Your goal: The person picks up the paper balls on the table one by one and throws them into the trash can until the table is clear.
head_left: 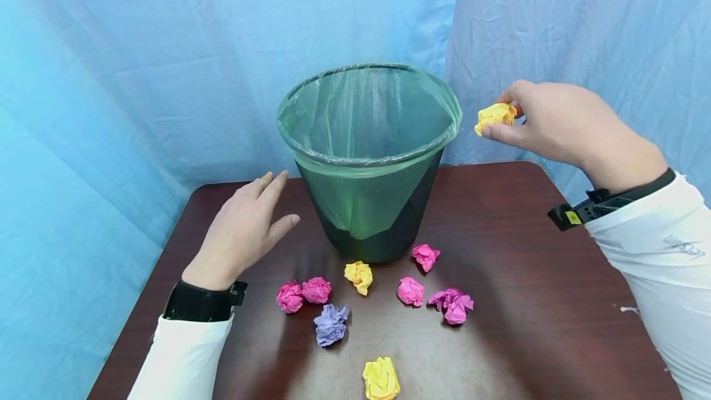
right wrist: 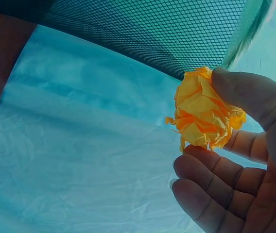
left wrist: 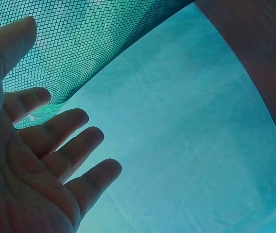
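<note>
Between thumb and fingers, my right hand (head_left: 566,122) pinches a yellow crumpled paper ball (head_left: 496,117), raised just right of the bin's rim. The same yellow ball (right wrist: 203,111) fills the pinch in the right wrist view. A black mesh wastebasket (head_left: 383,202) lined with a green plastic bag (head_left: 355,165) stands upright at the back of the table. My left hand (head_left: 239,227) hovers left of the wastebasket, its fingers extended and holding nothing. In the left wrist view, that hand's palm (left wrist: 31,179) faces the mesh side, apart from it.
On the brown table (head_left: 528,301), several crumpled balls lie before the bin: pink ones (head_left: 410,292), a magenta one (head_left: 452,305), a purple one (head_left: 331,325), a yellow one (head_left: 358,277) and another yellow ball (head_left: 381,379) near the front. Blue cloth (head_left: 222,48) hangs behind and left.
</note>
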{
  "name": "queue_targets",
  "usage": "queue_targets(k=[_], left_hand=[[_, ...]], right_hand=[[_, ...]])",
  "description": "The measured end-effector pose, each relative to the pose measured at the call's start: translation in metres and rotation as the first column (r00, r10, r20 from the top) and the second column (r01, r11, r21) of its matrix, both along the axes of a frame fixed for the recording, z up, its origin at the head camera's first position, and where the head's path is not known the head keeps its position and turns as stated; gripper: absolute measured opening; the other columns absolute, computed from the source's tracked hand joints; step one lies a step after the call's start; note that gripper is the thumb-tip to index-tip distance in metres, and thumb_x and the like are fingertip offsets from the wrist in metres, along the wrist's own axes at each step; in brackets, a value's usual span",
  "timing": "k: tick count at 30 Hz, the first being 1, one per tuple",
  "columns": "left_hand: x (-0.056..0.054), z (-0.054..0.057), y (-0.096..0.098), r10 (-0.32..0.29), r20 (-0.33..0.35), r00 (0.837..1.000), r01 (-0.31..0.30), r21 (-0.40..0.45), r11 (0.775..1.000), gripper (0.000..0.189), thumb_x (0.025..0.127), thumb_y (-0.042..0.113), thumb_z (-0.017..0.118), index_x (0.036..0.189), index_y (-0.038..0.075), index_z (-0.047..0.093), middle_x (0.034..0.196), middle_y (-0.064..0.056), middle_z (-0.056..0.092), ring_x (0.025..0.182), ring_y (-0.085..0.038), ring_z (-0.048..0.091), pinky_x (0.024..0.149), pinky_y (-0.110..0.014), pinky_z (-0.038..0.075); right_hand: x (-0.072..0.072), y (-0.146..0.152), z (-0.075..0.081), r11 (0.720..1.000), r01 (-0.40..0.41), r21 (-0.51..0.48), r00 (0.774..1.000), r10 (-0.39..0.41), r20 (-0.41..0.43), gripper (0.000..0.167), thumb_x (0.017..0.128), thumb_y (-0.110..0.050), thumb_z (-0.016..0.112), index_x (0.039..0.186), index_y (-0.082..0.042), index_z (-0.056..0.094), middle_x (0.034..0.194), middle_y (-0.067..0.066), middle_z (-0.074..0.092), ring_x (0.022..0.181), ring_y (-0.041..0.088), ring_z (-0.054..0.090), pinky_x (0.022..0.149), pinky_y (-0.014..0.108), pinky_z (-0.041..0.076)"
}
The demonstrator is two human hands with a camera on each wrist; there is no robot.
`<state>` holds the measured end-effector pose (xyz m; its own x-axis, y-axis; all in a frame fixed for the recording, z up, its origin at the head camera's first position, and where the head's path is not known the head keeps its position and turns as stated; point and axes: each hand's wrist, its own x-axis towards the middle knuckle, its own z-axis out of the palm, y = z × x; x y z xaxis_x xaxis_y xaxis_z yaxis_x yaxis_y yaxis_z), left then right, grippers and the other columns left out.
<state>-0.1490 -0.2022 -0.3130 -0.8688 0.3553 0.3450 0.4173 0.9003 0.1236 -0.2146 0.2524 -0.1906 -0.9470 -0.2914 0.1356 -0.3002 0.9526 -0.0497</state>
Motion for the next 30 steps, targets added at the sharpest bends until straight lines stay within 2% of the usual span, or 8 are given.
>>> queue_targets(k=[5, 16, 22, 30], left_hand=[[-0.001, 0.001, 0.001, 0.002, 0.010, 1.000, -0.002, -0.006, 1.000, 0.076, 0.097, 0.034, 0.075, 0.157, 0.000, 0.043, 0.154, -0.029, 0.050, 0.140, -0.047, 0.050, 0.113, -0.063, 0.043], [-0.001, 0.001, 0.001, 0.005, 0.027, 1.000, -0.005, -0.009, 1.000, 0.076, 0.097, 0.034, 0.075, 0.157, 0.000, 0.043, 0.154, -0.029, 0.049, 0.140, -0.047, 0.050, 0.113, -0.063, 0.043], [0.000, 0.000, 0.002, 0.013, 0.032, 0.999, -0.012, -0.018, 1.000, 0.076, 0.097, 0.035, 0.075, 0.157, 0.000, 0.043, 0.154, -0.029, 0.049, 0.141, -0.046, 0.050, 0.113, -0.062, 0.043], [0.001, 0.000, 0.002, 0.006, 0.025, 1.000, -0.006, -0.019, 1.000, 0.075, 0.097, 0.034, 0.075, 0.156, 0.000, 0.044, 0.154, -0.029, 0.050, 0.140, -0.046, 0.051, 0.112, -0.062, 0.044]], right_hand=[[0.000, -0.001, 0.006, 1.000, 0.006, -0.009, 1.000, -0.006, -0.028, 0.071, 0.099, -0.052, 0.065, 0.141, 0.005, 0.053, 0.113, 0.028, 0.069, 0.084, 0.034, 0.064, 0.064, 0.050, 0.053], [0.000, -0.008, 0.019, 1.000, 0.002, -0.027, 0.997, -0.004, -0.081, 0.071, 0.099, -0.054, 0.064, 0.141, 0.003, 0.056, 0.114, 0.027, 0.069, 0.084, 0.034, 0.064, 0.064, 0.049, 0.052], [0.001, -0.016, 0.026, 0.999, -0.021, -0.044, 0.992, 0.016, -0.127, 0.070, 0.099, -0.050, 0.067, 0.142, 0.004, 0.055, 0.119, 0.030, 0.067, 0.088, 0.038, 0.064, 0.067, 0.052, 0.054], [0.004, -0.031, 0.034, 0.998, -0.044, -0.047, 0.987, 0.036, -0.158, 0.068, 0.099, -0.050, 0.066, 0.142, 0.002, 0.056, 0.118, 0.028, 0.067, 0.088, 0.037, 0.063, 0.069, 0.053, 0.055]])
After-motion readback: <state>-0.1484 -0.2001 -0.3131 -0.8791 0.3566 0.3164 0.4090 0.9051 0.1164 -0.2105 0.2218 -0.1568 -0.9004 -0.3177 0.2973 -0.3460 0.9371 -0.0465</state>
